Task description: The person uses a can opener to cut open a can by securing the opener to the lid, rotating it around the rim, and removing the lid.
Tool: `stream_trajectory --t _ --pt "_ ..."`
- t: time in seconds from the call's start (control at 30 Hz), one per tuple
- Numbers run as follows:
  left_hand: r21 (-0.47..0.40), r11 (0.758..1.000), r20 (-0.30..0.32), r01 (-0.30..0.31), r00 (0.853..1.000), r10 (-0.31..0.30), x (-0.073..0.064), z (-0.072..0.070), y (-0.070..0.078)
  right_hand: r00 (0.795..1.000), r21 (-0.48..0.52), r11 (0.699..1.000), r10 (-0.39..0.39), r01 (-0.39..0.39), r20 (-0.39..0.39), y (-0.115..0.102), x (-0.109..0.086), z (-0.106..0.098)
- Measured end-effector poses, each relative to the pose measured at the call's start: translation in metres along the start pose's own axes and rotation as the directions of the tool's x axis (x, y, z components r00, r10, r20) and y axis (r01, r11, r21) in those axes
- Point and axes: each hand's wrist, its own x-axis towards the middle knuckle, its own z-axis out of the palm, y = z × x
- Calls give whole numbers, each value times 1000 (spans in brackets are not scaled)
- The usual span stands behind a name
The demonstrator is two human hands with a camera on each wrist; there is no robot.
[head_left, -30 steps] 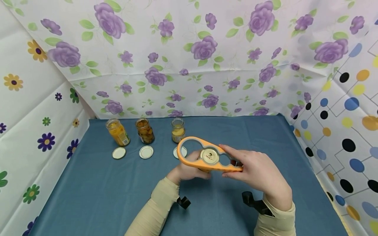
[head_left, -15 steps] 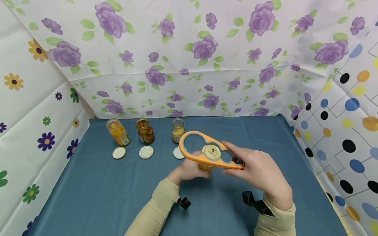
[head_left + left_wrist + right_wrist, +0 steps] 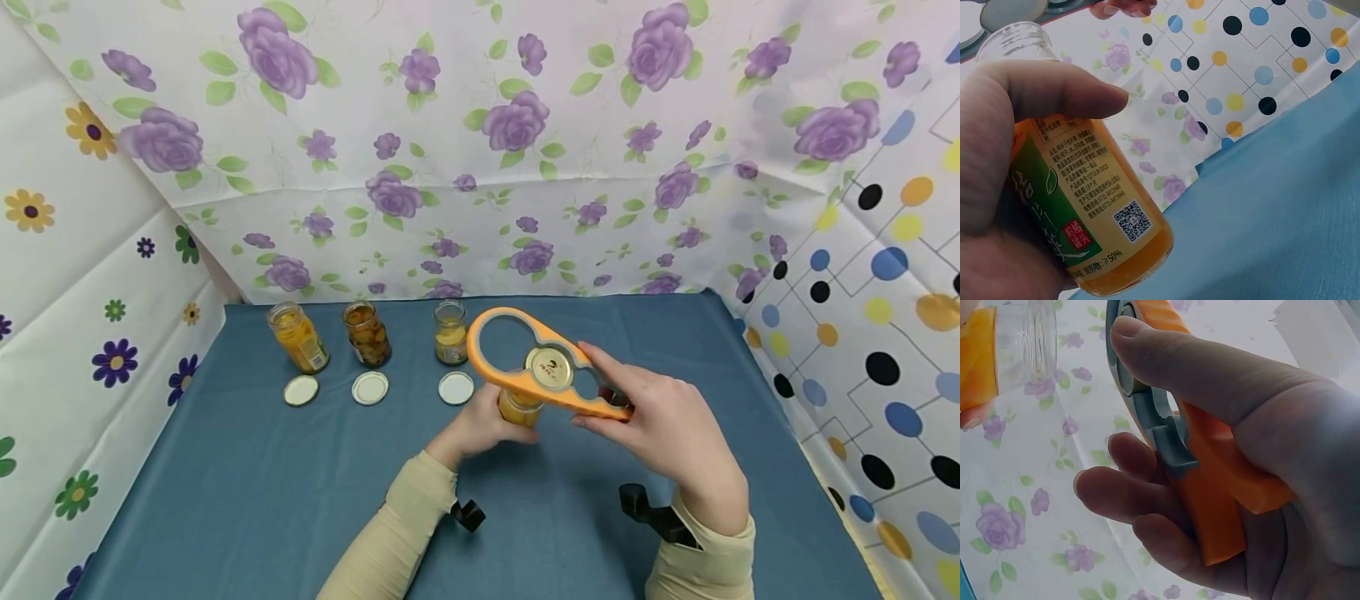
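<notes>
My left hand (image 3: 480, 427) grips a glass jar (image 3: 1110, 206) of orange-yellow fruit with a green and cream label, thumb across its upper part. In the right wrist view the jar's threaded mouth (image 3: 1040, 340) is uncovered and apart from the opener. My right hand (image 3: 671, 425) holds an orange jar opener (image 3: 525, 382) with grey-lined holes by its handle end. A gold lid (image 3: 552, 367) sits in the opener's middle hole, and my right thumb reaches alongside it in the right wrist view. The opener is above and right of the jar.
Along the back of the blue cloth (image 3: 300, 483) stand three lidless jars: yellow fruit (image 3: 302, 343), brown pieces (image 3: 369, 340) and pale yellow contents (image 3: 452, 340). A lid lies before each: left (image 3: 301, 390), middle (image 3: 371, 387), right (image 3: 456, 388). Patterned sheets (image 3: 465, 150) enclose the table.
The opener, with the gold lid in it, has risen and shifted right off the jar, leaving more of the jar showing. My left hand has barely moved.
</notes>
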Motion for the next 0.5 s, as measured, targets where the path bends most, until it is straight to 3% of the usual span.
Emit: stream_trajectory --t 0.23,0.5 --pt "-33 999 -111 35 993 -39 4 -1 -3 1000 -14 1000 4 -4 -19 2 1 0" --pt "-24 994 -279 107 954 -109 17 0 -11 998 -26 999 23 -25 -51 5 -1 -2"
